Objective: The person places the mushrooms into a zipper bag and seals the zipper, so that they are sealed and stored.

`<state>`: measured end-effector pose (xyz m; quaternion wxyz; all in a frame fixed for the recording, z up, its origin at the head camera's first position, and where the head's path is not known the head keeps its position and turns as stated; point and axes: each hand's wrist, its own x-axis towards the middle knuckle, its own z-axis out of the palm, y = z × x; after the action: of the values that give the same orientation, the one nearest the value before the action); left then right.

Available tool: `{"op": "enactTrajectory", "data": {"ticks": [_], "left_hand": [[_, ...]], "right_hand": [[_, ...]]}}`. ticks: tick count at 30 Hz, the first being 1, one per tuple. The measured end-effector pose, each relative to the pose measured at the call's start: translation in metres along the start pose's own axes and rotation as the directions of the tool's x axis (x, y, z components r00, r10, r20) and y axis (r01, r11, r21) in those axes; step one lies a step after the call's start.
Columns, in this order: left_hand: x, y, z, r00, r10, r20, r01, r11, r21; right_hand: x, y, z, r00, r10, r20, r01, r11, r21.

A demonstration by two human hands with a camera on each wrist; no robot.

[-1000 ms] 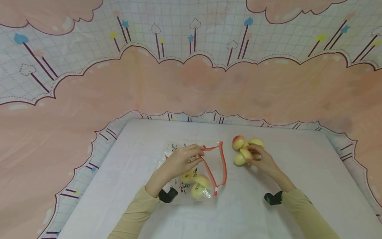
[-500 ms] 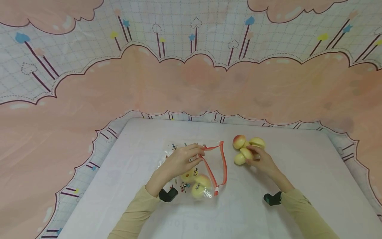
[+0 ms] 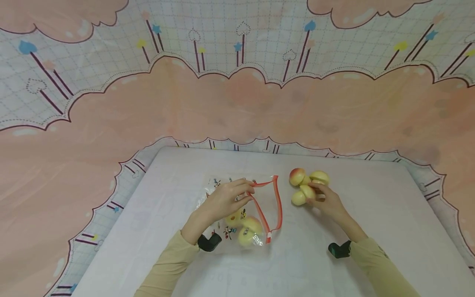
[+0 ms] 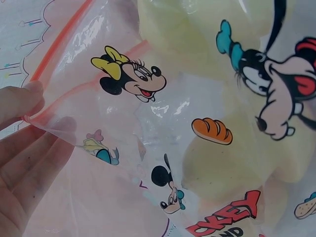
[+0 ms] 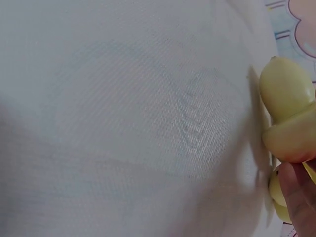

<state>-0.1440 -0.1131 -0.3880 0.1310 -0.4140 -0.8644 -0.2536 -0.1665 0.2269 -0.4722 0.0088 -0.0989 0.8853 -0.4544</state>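
A clear zip bag with a red seal strip and cartoon prints lies on the white table; some yellow fruit pieces are inside it. My left hand pinches the bag's red rim and holds its mouth apart. To the right lies a small heap of yellow-and-red fruit pieces. My right hand curls its fingers round one piece in that heap. In the right wrist view the pieces sit at the right edge with a fingertip on them.
A pink and grid-patterned cloth hangs behind the table and drapes around its sides. White tabletop stretches to the left of the bag and to the right of the fruit heap.
Almost nothing differs; my right hand has shifted very slightly at the fruit heap. The left hand and bag stay as they were.
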Motion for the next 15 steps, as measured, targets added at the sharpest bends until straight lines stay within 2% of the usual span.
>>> {"op": "enactTrajectory", "data": {"ticks": [15], "left_hand": [[0.0013, 0.0003, 0.0011, 1.000, -0.003, 0.007, 0.003, 1.000, 0.007]], "right_hand": [[-0.0086, -0.0076, -0.0053, 0.999, 0.046, -0.025, -0.044, 0.998, 0.046]]}}
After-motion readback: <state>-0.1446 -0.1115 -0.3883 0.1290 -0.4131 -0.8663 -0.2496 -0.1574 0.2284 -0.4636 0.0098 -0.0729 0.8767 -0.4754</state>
